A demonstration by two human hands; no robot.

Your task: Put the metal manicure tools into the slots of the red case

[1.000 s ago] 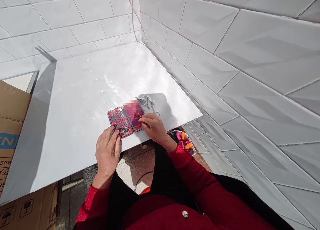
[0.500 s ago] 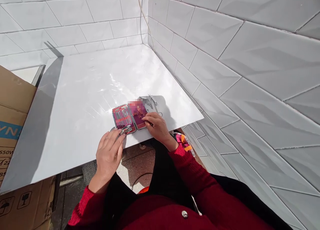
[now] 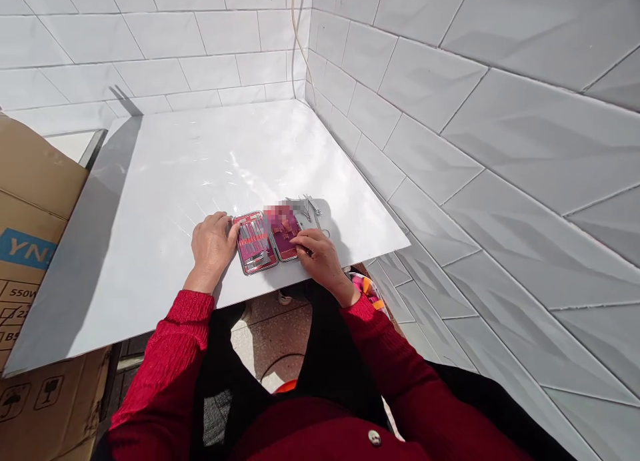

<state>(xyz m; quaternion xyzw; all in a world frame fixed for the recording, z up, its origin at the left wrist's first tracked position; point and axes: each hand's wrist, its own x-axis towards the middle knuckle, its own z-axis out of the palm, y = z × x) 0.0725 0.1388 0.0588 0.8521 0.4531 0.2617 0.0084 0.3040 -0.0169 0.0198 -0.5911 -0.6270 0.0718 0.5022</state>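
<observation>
An open manicure case [image 3: 249,214] with a red and purple lining lies near the table's front edge. Several slim metal tools [image 3: 253,234] sit in a row in its left half, under an orange-red band. A shiny nail clipper [image 3: 258,261] rests at the near end of that half. My left hand [image 3: 213,244] grips the case's left edge, thumb at the rim and fingers curled. My right hand [image 3: 320,255] is closed in a pinch over the right half; what its fingertips hold is hidden. Beyond it lie metal nippers [image 3: 313,207] and what looks like scissors [image 3: 325,233].
The white table [image 3: 165,181] meets a tiled wall [image 3: 450,147] on the right and another behind. Cardboard boxes [image 3: 35,201] stand at the left. A thin cable [image 3: 296,34] hangs in the corner. A bag with pink and orange contents [image 3: 367,289] is below the right edge.
My left hand has gone from the nail clipper at the case's near edge up to its left side. The clipper lies in the case. My right hand stays pinched; the view has shifted slightly.
</observation>
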